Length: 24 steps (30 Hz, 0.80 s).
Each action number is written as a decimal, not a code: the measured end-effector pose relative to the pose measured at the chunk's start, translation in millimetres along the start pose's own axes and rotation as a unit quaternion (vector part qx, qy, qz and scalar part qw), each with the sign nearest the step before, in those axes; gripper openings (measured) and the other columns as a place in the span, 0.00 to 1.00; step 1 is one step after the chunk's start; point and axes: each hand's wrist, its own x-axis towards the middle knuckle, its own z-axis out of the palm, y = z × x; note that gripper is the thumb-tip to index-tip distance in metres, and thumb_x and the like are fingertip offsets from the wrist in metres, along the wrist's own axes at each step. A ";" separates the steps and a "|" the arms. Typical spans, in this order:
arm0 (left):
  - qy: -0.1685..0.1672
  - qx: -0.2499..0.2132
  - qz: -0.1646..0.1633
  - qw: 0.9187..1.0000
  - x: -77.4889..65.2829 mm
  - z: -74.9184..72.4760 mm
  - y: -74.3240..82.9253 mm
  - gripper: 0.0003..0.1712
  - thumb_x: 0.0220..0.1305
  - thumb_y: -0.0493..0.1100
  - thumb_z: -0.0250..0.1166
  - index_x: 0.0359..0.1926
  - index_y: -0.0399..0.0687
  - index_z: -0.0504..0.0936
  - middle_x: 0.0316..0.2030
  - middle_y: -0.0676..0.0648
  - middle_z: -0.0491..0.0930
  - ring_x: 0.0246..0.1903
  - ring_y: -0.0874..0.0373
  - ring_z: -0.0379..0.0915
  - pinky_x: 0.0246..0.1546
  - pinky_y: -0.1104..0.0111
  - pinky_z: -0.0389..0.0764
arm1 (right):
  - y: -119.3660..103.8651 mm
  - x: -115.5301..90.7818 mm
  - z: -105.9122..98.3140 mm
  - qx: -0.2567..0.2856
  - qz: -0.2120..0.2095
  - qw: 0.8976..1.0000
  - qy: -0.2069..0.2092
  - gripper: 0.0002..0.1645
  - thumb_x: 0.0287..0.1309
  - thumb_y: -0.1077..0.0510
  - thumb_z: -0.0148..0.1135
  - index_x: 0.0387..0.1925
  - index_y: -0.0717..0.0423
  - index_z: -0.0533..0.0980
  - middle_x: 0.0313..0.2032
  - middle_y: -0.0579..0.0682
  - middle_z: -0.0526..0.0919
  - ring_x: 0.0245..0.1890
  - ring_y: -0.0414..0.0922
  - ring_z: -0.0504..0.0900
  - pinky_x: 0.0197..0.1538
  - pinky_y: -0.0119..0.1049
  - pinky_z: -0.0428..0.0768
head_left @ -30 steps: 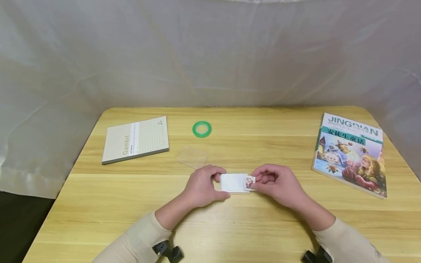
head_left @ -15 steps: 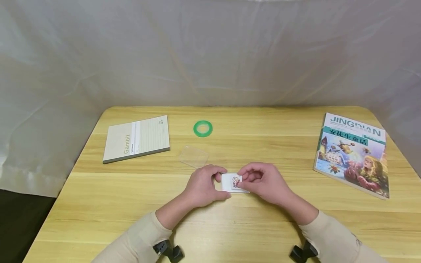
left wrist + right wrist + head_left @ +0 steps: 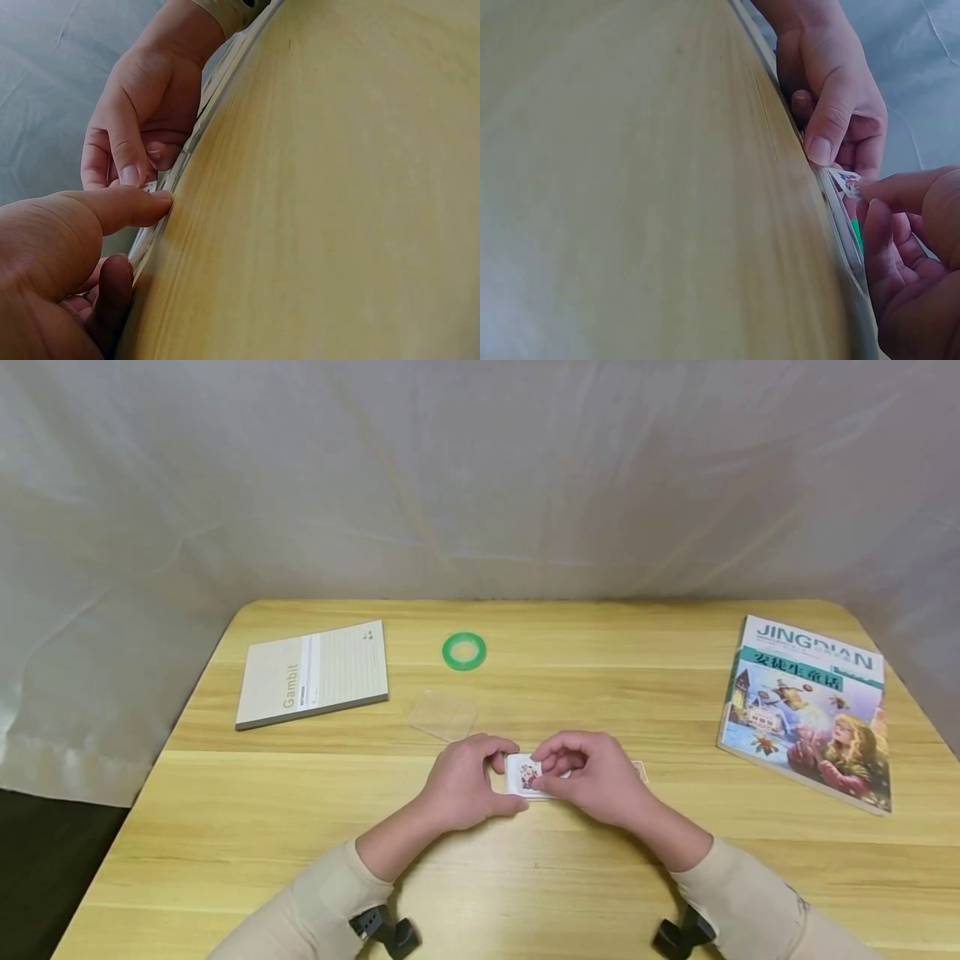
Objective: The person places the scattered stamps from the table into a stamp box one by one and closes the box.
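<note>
A small flat white case point(image 3: 512, 783) lies on the wooden table in the middle of the head view. My left hand point(image 3: 459, 787) holds it by its left end, thumb on the near edge and fingers at the far edge. Between thumb and fingertips, my right hand point(image 3: 600, 777) pinches a small white card with a reddish picture point(image 3: 528, 774), above the case. In the right wrist view the printed card point(image 3: 846, 182) is tilted up. A clear plastic lid point(image 3: 444, 716) lies behind my left hand. Part of another small printed card point(image 3: 640, 772) shows beyond my right hand.
A beige notebook point(image 3: 313, 675) lies at the back left. A green tape roll point(image 3: 464, 652) sits behind the lid. At the right is a thick book with an illustrated cover point(image 3: 806, 714). A grey curtain point(image 3: 480, 485) hangs behind the table point(image 3: 525, 877).
My right hand has moved left with the small card, from the case's right end toward its middle. Another printed card now shows at the right. My left hand stays put.
</note>
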 end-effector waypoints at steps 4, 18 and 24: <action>0.000 0.000 0.000 1.000 0.1 -0.1 -0.3 0.33 0.39 0.46 0.85 0.49 0.43 0.84 0.30 0.53 0.76 0.24 0.62 0.66 0.25 0.70 0.69 | 1.6 -0.1 1.9 -0.017 -0.015 1.000 0.008 0.13 0.46 0.67 0.78 0.35 0.55 0.83 0.28 0.46 0.84 0.28 0.45 0.84 0.32 0.35 0.81; 0.000 -0.002 -0.005 1.000 0.3 0.3 -0.9 0.33 0.39 0.47 0.85 0.49 0.44 0.84 0.30 0.54 0.76 0.25 0.62 0.66 0.26 0.69 0.69 | 2.6 0.4 5.4 -0.090 -0.041 0.994 0.040 0.14 0.44 0.65 0.80 0.32 0.51 0.83 0.26 0.41 0.82 0.27 0.40 0.81 0.28 0.34 0.78; 0.001 -0.004 -0.001 1.000 0.3 0.5 -1.8 0.33 0.38 0.46 0.85 0.48 0.43 0.84 0.30 0.54 0.75 0.25 0.62 0.66 0.26 0.69 0.69 | 2.3 2.5 5.8 -0.121 -0.047 0.991 0.040 0.13 0.44 0.65 0.80 0.32 0.52 0.83 0.26 0.41 0.80 0.26 0.40 0.79 0.29 0.33 0.78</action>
